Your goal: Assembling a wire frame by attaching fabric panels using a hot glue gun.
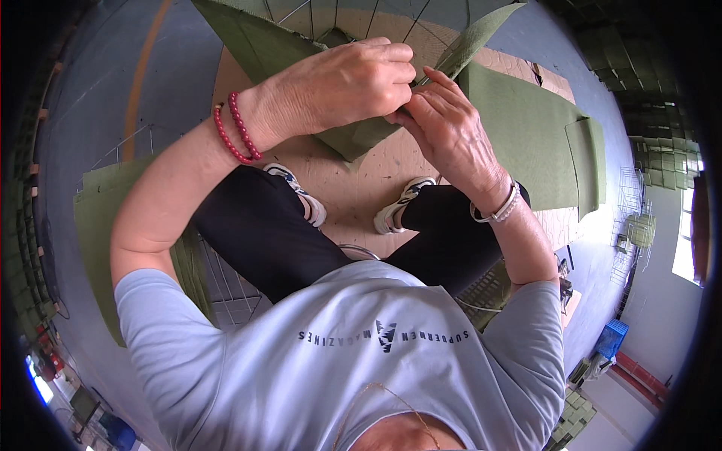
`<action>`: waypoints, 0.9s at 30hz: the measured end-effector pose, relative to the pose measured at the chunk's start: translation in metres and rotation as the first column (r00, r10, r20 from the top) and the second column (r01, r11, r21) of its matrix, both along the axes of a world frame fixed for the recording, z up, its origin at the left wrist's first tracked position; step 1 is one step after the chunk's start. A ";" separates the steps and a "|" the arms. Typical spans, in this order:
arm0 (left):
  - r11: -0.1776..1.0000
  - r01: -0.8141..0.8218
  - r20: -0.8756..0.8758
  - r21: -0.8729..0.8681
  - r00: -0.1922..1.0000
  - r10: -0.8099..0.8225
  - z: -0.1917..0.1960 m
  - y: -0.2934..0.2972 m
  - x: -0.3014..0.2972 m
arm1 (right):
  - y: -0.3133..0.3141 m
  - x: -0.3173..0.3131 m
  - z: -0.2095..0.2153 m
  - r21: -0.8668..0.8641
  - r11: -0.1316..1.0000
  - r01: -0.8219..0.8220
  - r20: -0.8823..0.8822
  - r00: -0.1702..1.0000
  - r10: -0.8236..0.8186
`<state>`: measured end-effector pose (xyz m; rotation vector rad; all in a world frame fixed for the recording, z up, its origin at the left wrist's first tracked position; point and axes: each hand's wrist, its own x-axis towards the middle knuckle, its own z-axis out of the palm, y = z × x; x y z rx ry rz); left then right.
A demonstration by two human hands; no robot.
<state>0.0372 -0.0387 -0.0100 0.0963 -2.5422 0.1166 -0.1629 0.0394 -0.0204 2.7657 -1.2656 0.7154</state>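
Note:
In front of me a green fabric sheet [259, 41] is spread against a frame of thin metal wires [372, 22]. My left hand [368, 79], with red bead bracelets at its wrist, is closed over the fabric's near edge. Close beside it my right hand [451, 124], wearing a pale bracelet, has thumb and forefinger bent together at the same edge. The fingertips nearly meet, and a small dark bit shows between the hands. What exactly the right fingers pinch is hidden. A fabric corner [353, 143] hangs below my left hand.
A wooden board [293, 150] lies under my feet. Flat green fabric pieces [526, 135] lie on the right, and more green fabric [105, 225] on the left with wire frames near it. A blue crate [611, 338] stands at the far right.

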 end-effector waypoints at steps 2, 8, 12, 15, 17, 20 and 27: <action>0.999 0.048 0.028 0.011 0.998 -0.049 0.003 -0.005 -0.001 | 0.000 0.000 0.001 0.004 1.000 0.000 -0.019 1.000 0.000; 0.989 0.056 0.177 0.135 0.981 -0.080 0.013 -0.003 -0.009 | 0.001 -0.002 -0.002 -0.129 0.991 -0.027 -0.009 1.000 0.026; 0.870 0.062 0.272 0.490 0.937 -0.220 0.019 -0.031 -0.012 | -0.009 -0.002 0.011 -0.013 0.996 -0.087 -0.036 0.996 0.086; 0.700 -0.133 0.517 0.701 0.772 -0.371 0.054 -0.045 -0.037 | -0.020 -0.012 0.017 0.193 0.972 -0.131 -0.010 0.991 0.135; 0.729 -0.164 0.590 0.665 0.713 -0.378 0.057 -0.051 -0.042 | -0.021 -0.011 0.026 0.362 0.928 -0.091 -0.058 0.991 0.120; 0.918 -0.008 0.409 0.397 0.897 -0.169 0.043 -0.067 -0.025 | -0.012 -0.012 0.029 0.098 0.995 -0.016 -0.028 0.999 0.019; 0.970 -0.230 -0.233 0.072 0.942 0.241 -0.017 0.041 0.024 | 0.029 0.016 -0.014 -0.182 0.974 0.136 0.070 0.990 -0.125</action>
